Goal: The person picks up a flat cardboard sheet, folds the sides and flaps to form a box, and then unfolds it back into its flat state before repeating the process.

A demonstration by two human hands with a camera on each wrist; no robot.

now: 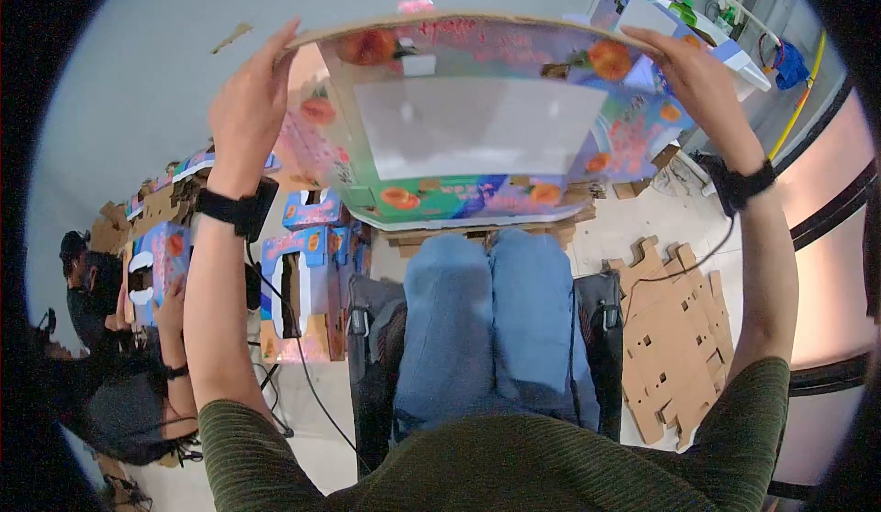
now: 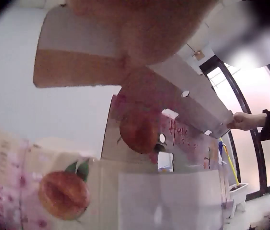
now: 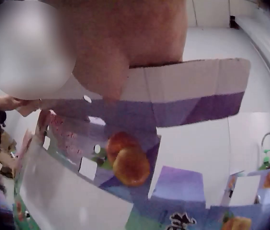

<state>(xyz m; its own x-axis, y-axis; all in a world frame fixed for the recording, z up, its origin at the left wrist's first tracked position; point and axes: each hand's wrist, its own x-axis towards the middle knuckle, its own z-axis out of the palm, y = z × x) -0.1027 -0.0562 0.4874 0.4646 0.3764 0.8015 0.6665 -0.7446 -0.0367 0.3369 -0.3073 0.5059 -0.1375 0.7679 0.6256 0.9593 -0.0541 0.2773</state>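
Both hands hold up a wide, partly folded cardboard carton (image 1: 367, 108) printed with orange peaches and red lettering, raised in front of the knees. The left hand (image 1: 248, 113) grips its upper left corner, and the right hand (image 1: 707, 81) its upper right. A large pale rectangle (image 1: 477, 127) fills the middle of the facing panel. Seen from the left wrist, a brown-and-grey flap (image 2: 77, 67) juts out beside the palm. From the right wrist, a purple-banded flap (image 3: 206, 96) stands out by that hand, with small slots along the panel below.
Flat brown cardboard pieces (image 1: 674, 338) lie on the floor at right. To the left stand folded printed cartons (image 1: 307, 273). Another person (image 1: 128, 402) sits at far left, near one more carton (image 1: 156, 273). A sink area with a green bottle (image 1: 684, 7) is at upper right.
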